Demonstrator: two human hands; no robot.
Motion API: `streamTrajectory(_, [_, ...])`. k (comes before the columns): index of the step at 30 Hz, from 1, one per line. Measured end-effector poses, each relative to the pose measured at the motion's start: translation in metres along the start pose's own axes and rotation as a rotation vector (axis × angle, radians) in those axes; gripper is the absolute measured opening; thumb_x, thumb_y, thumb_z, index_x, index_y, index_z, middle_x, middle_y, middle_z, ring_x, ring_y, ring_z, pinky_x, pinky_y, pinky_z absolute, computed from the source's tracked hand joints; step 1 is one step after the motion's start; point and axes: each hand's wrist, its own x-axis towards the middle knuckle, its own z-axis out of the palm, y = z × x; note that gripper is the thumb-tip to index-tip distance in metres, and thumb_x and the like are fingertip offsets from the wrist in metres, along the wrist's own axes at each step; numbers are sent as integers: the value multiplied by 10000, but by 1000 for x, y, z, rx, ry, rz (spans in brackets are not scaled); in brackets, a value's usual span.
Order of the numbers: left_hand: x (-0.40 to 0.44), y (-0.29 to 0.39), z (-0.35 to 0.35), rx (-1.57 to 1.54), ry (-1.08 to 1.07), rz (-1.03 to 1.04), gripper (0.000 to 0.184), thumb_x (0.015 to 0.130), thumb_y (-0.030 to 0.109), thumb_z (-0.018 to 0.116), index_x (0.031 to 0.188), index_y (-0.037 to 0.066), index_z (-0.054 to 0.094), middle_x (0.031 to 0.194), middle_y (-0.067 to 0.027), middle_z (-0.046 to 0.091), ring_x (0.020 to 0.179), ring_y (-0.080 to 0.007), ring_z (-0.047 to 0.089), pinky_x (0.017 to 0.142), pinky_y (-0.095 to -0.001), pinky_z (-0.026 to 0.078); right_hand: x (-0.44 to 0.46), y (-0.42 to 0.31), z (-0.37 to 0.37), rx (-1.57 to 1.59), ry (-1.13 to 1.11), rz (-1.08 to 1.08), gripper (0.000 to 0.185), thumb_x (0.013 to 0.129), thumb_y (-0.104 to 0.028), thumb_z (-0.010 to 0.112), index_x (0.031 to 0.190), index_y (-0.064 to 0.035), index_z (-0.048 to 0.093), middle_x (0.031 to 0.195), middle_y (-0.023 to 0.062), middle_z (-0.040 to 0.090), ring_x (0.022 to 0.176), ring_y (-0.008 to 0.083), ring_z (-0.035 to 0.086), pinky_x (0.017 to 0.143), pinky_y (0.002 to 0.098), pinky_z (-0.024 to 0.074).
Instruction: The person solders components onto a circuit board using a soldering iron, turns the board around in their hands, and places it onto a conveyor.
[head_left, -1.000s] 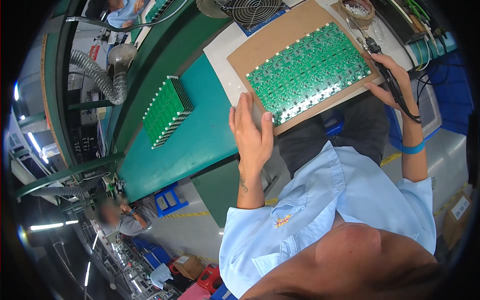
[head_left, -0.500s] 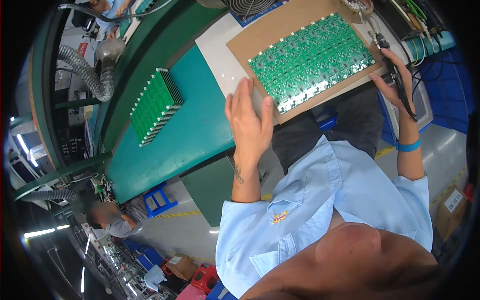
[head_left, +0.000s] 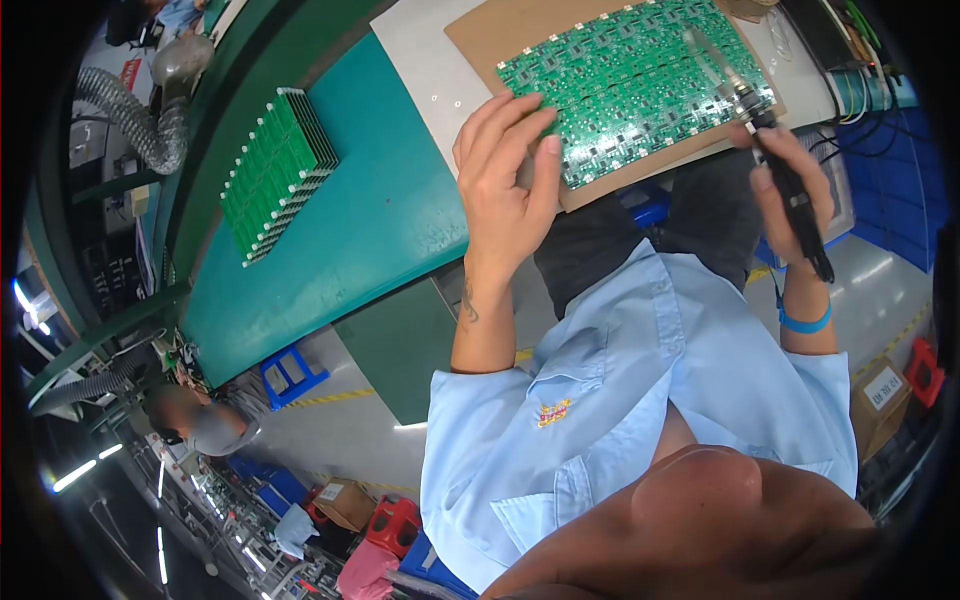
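Observation:
A panel of green circuit boards (head_left: 630,85) lies on a sheet of brown cardboard (head_left: 478,40) in front of me. My left hand (head_left: 505,180) is at the panel's left edge, fingers apart and slightly bent, holding nothing. Its fingertips overlap the edge; whether they press on it I cannot tell. My right hand (head_left: 795,180) grips the black handle of a soldering iron (head_left: 793,200). The iron's metal shaft reaches over the right part of the panel, and its tip is blurred. Contact between the tip and the board cannot be made out.
A slanted row of green boards (head_left: 275,175) stands on the teal bench top (head_left: 370,225) to the left. White sheeting (head_left: 415,60) lies under the cardboard. Cables (head_left: 865,100) and a dark box (head_left: 805,40) sit at the right. Another person (head_left: 210,425) is at the lower left.
My right hand has brought the soldering iron leftward from beside the panel to over it. My left hand's fingers have bent in over the panel's left edge. The view has shifted slightly.

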Motion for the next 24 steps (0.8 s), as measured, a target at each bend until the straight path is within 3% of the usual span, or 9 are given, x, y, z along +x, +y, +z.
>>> streamTrajectory(8, [1,-5,-13,-20,-169,83,276,850,47,793,1119,75,848,1309,-54,797,1359,-303,643,1209,-466,434,9,-56,21,29,-183,32,394,884,-58,790,1256,58,733,1042,177,762,817,256,662,768,340,543])
streamTrajectory(12, [3,0,-19,-67,-287,67,330,800,106,828,1123,167,847,1380,22,763,1440,-271,589,1317,-563,254,4,-77,23,97,-229,75,417,798,-33,801,1202,55,749,950,146,754,738,245,632,695,341,526])
streamTrajectory(24, [3,-5,-15,24,-354,118,355,759,127,845,1111,178,852,1430,19,734,1491,-289,553,1329,-633,218,-4,-87,37,21,-222,112,441,688,24,783,1129,40,770,861,109,742,682,234,616,647,315,513])
